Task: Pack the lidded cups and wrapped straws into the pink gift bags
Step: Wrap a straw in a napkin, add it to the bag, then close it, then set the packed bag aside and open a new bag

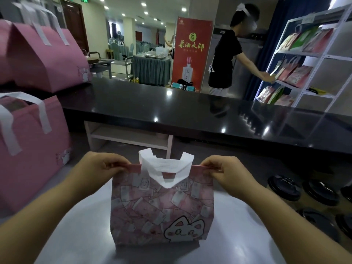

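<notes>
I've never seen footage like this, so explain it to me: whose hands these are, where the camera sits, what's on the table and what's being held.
There is no machine here. A person works bare-handed, and the single camera sits on their head, looking forward and down. The left hand and the right hand each pinch a top corner of a pink gift bag that stands on the grey table. At the right wait black-lidded cups. At the left stand more pink bags.

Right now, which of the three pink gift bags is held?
The cat-printed pink gift bag in the middle: left hand and right hand pinch its top edge. The upper-left pink bag and lower-left pink bag stand untouched.
</notes>
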`<state>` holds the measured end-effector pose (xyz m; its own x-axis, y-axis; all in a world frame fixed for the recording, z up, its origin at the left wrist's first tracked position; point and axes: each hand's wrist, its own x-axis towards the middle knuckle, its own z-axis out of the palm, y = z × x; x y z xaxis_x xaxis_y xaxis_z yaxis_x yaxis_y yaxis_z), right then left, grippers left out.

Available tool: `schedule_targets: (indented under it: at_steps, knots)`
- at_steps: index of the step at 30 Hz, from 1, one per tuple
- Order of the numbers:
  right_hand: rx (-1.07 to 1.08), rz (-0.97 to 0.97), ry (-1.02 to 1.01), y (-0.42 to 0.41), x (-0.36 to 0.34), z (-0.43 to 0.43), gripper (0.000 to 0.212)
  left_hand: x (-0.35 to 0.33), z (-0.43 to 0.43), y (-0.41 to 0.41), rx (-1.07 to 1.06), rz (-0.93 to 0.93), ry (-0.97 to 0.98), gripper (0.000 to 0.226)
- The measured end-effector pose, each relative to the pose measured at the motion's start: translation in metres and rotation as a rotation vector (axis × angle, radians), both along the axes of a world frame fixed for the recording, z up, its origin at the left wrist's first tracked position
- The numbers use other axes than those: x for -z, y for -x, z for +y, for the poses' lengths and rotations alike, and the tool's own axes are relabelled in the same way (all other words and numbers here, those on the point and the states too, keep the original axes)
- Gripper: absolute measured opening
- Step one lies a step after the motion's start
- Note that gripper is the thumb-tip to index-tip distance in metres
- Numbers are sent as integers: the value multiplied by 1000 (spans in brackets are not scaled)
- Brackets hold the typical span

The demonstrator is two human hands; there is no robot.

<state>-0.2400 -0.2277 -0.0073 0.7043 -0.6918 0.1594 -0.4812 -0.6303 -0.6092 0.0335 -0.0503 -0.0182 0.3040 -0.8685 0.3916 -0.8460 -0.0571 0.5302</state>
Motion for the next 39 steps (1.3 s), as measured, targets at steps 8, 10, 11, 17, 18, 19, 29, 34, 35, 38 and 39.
schedule_targets:
  at_steps: [8,10,11,17,18,19,29,34,35,38,39]
  knots:
    - [-85,-186,74,-23,-30,0,29,-40,16,-21,-12,17,102,48]
    - [-100,-223,111,-32,-47,0,31,-58,18,-32,22,0,126,55]
    - [-107,-236,135,-36,-57,0,31,-67,19,-38,37,-20,142,60]
    - [-83,-398,241,-76,-115,-2,22,-126,11,-94,124,-103,207,68]
    - [-65,-434,246,-86,-123,-2,20,-136,7,-105,147,-100,214,63]
    - [-43,-466,260,-96,-130,-2,18,-145,2,-116,162,-101,227,57]
    - [275,-654,709,-187,-199,-5,15,-198,-54,-203,8,-365,500,29]
    - [397,-636,812,-234,-199,-8,12,-188,-76,-205,104,-263,423,16]
    - [413,-620,798,-243,-195,-10,12,-185,-82,-204,122,-212,392,15]
    - [436,-558,685,-270,-177,-20,11,-167,-99,-195,195,-41,241,26]
    - [430,-547,631,-277,-170,-24,11,-158,-104,-191,210,6,175,39]
